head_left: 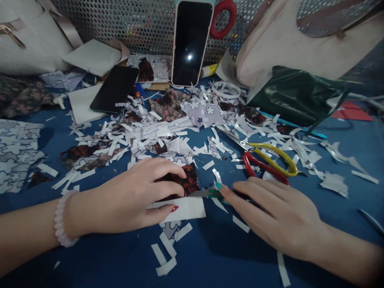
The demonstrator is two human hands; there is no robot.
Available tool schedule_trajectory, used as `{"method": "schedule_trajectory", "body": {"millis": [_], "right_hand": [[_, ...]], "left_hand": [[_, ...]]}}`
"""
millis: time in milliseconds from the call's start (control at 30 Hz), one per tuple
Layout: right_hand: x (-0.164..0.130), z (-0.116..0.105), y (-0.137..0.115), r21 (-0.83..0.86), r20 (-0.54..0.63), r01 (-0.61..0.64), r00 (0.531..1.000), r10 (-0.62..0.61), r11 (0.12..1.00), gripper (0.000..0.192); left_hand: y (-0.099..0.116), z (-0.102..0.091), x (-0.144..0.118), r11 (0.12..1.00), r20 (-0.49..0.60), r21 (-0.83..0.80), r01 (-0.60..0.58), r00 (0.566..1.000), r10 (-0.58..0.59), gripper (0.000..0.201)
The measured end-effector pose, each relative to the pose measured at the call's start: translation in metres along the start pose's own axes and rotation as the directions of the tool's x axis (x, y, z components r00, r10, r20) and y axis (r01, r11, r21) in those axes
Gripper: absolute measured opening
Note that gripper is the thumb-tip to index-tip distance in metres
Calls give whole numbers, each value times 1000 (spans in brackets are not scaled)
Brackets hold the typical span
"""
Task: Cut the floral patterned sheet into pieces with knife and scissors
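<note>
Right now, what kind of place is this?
Likely a home craft table: paper and fabric scraps litter a blue cloth, scissors lie nearby, and a phone leans upright.
</note>
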State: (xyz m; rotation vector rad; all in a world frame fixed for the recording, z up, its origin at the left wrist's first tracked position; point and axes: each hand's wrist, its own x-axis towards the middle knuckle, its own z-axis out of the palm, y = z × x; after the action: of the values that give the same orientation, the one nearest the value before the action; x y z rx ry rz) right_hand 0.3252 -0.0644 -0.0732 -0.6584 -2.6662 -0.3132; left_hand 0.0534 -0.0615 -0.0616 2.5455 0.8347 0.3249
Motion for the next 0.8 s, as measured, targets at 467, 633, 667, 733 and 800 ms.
{"method": "schedule_trajectory", "body": {"millis": [467, 633, 667, 733, 800], "right_hand": [[-1, 1, 0, 9, -18, 11, 1000, -11, 1000, 21], [-2, 0, 0, 5, -19, 15, 1000, -15, 1000, 20], [-1, 0, 0, 7, -22, 16, 1000, -16, 1000, 20], [-1, 0, 0, 17, -26, 16, 1000, -15, 1000, 21], [-1, 1, 0, 27, -30, 10, 999, -10, 1000, 22]], "left_hand": [[0, 1, 1, 1000, -20, -3, -7, 1000, 6, 20], [0, 0, 0, 1000, -10, -1, -1, 1000, 1, 20], [0, 1, -1, 1000, -9, -4, -1, 1000, 1, 20], [0, 1, -1, 1000, -14, -5, -5, 1000, 5, 20], [-1, 1, -1, 1000, -20, -4, -8, 1000, 8, 19]]}}
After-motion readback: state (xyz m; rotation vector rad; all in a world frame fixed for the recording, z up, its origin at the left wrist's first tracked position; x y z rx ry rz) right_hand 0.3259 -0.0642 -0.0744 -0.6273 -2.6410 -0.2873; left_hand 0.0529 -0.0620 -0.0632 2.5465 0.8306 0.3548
